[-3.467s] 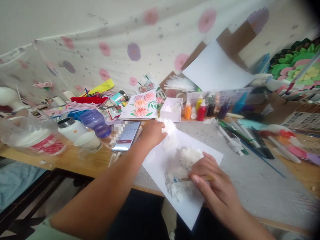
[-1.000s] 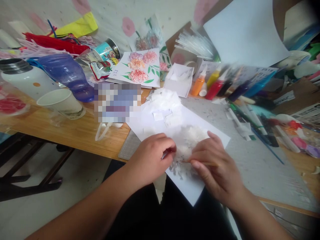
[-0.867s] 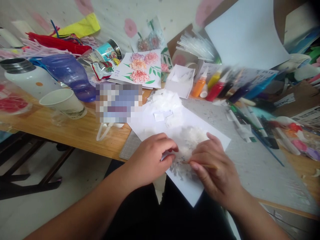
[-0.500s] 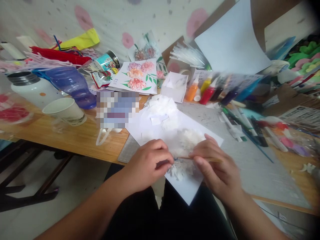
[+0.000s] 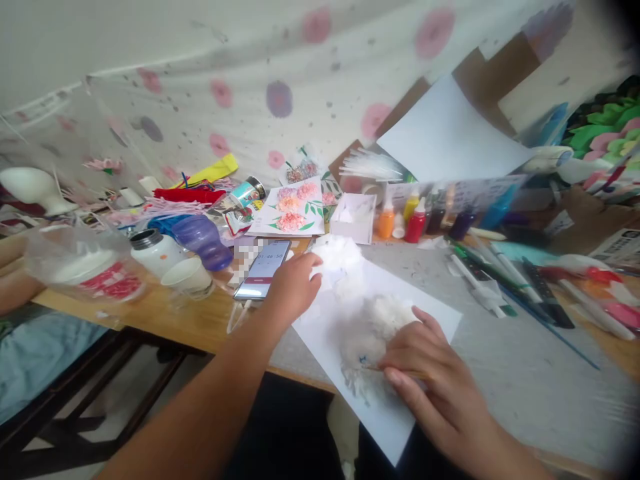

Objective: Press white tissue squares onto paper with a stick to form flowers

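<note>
My right hand [image 5: 430,373] is closed on a thin wooden stick [image 5: 373,368] that points left over a sheet of white paper [image 5: 327,333]. Beside its fingers lies a fluffy white cluster [image 5: 387,315], and ragged white petal-like pieces [image 5: 356,381] show near the stick's tip, blurred. A small blue spot is at the tip; what it is I cannot make out. My left hand [image 5: 296,283] reaches over the sheet's far left corner, thumb and fingers apart, at the edge of a heap of white paper pieces [image 5: 340,252]. It holds nothing that I can see.
A phone [image 5: 265,270] lies left of my left hand, near a paper cup [image 5: 187,277] and a white bottle [image 5: 157,252]. Paint bottles [image 5: 415,223] and a flower picture [image 5: 290,212] stand behind. Brushes and pens lie right. Another person's arm [image 5: 20,273] shows far left.
My left hand has left the stick's tip and moved up and left to the white heap. My right hand keeps the stick. The view has tilted up and turned left.
</note>
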Demonstrator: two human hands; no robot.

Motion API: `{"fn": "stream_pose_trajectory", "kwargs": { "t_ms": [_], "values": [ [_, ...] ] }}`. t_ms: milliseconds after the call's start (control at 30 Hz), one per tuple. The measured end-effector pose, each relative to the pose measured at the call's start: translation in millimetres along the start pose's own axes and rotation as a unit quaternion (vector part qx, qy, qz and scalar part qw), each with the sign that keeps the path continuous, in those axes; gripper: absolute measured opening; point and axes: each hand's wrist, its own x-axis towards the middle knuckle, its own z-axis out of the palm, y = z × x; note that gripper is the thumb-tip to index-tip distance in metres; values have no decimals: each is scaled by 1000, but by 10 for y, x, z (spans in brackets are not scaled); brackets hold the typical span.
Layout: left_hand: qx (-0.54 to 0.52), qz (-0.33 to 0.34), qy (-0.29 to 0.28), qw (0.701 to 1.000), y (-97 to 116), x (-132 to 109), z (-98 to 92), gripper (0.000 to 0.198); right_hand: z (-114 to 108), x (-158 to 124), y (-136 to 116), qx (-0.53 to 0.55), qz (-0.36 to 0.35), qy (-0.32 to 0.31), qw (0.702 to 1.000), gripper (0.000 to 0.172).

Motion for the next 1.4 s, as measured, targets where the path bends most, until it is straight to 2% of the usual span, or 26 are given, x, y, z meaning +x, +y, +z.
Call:
{"fn": "stream_pose_trajectory", "kwargs": {
  "t_ms": [133,300,467,600,733,867,933,1033,1133,1267,1400],
  "values": [
    [66,20,-46,997,-15,361,102,39,-20,-16,-2,8,-1,23,1000,14],
    [119,89,-113,982,-50,495,51,50,-47,-22,4,26,-7,45,999,14],
    [149,141,-152,967,-53,551,-37,34,-46,-30,21,29,6,48,998,14],
    [148,161,-153,964,-97,604,-88,14,-52,-51,43,24,22,53,998,14],
    [120,172,-125,970,-115,543,-215,11,-72,-60,46,26,41,71,996,14],
    [71,162,-79,981,-23,317,-368,13,-62,-46,42,26,61,67,996,13],
    [30,141,-54,988,19,201,-419,12,-48,-38,43,19,63,55,996,12],
    [21,92,-30,995,8,120,-442,10,-32,-31,50,8,66,42,997,12],
    [34,73,-34,996,-85,164,-421,10,-24,-31,66,-1,65,45,997,12],
    [7,78,-70,994,-188,261,-388,10,-15,-34,90,-9,61,56,997,11],
    [-67,91,-115,987,-63,192,-372,7,-14,-36,95,-6,58,57,997,11]
  ]
}}
